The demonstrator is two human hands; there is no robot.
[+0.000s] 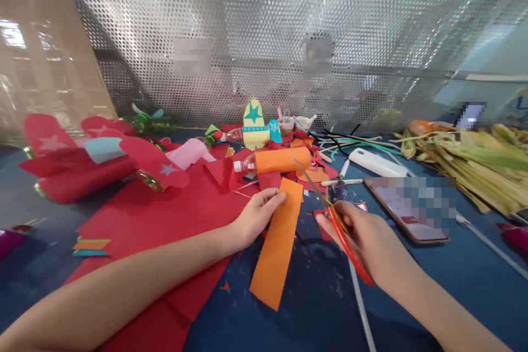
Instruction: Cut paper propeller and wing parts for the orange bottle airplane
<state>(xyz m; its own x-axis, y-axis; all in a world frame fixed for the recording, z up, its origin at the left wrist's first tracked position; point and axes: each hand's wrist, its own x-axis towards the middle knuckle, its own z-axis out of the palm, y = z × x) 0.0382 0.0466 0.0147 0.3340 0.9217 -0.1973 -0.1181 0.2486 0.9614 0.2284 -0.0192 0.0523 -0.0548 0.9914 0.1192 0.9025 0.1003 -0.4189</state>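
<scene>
- Pinching the strip (pixel 278 245) by its upper left edge, the left hand (pixel 262 214) leaves the lower end unsupported by any fingers; a one-sided grip like this could let the paper swing or buckle under a push from the blades.
- The strip, orange, slants over the blue table (pixel 322 297), between the two hands and in front of the bottle (pixel 284 160).
- Fingers of the right hand (pixel 361 236) are wrapped around the handles of the scissors (pixel 336 223); how wide the blades are parted is hard to tell.
- The tips point up toward the bottle's orange wrap; whether they touch it is unclear. A careless forward push could nick that wrap.
- Left thumb and blades lie on facing sides of the strip's top, so a cut straying across might reach skin.
- The phone (pixel 412 212) lies near the right hand; a wide elbow or wrist swing could knock it.
</scene>
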